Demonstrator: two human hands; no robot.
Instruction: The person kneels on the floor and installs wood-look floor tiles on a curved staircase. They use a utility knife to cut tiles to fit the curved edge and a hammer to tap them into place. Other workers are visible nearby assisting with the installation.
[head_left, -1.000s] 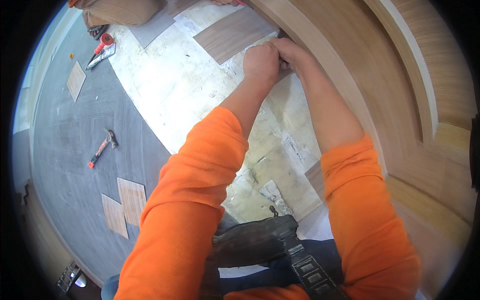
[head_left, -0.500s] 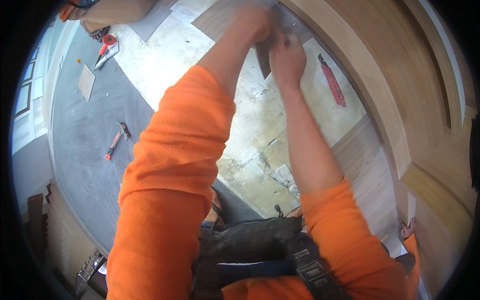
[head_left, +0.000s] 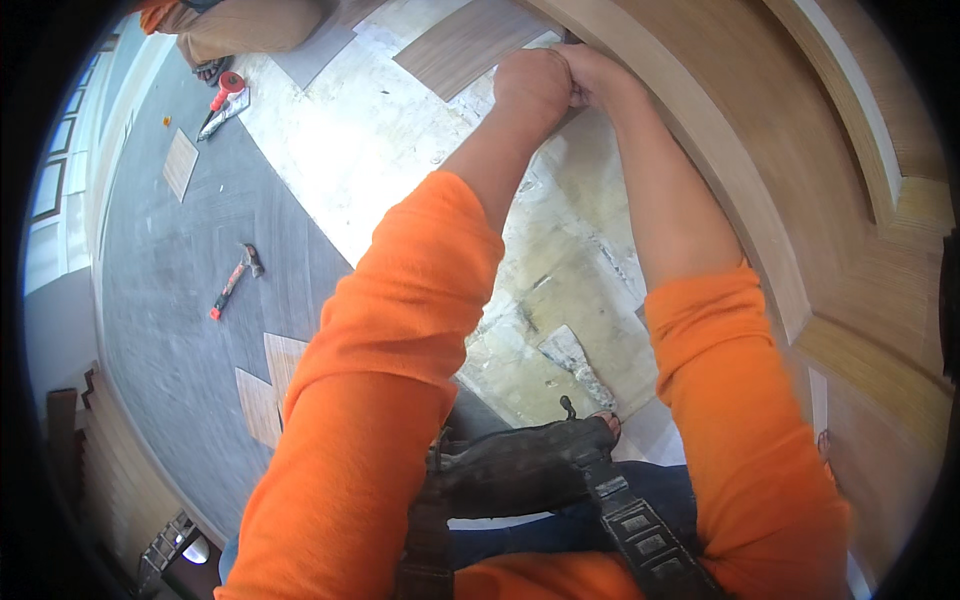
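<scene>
Nearest me, a black waist bag is hanging across the person's lap, with the orange sleeves spanning the space above it. On the pale, rough floor patch ahead, a ragged whitish scrap is lying loose-looking; a knee or foot coming down on it could slide. To the left, two light wood-grained pieces are lying partly behind the sleeve, and a hammer is resting on the grey floor beyond them, where anyone stepping back without looking could trip.

Farther out, the left hand is curling in, its back toward me, and the right hand is folding against it. Their fingers are hiding whatever may be between them, so I cannot tell what they are holding. A wood-grained plank is lying just beyond and left of the hands, beside the curved wooden base. With the hands pressed so close together, a slip could scrape knuckles on that base or knock the plank askew. Farthest off, another person's knee is resting near a red tool, which a careless shift could kick.
</scene>
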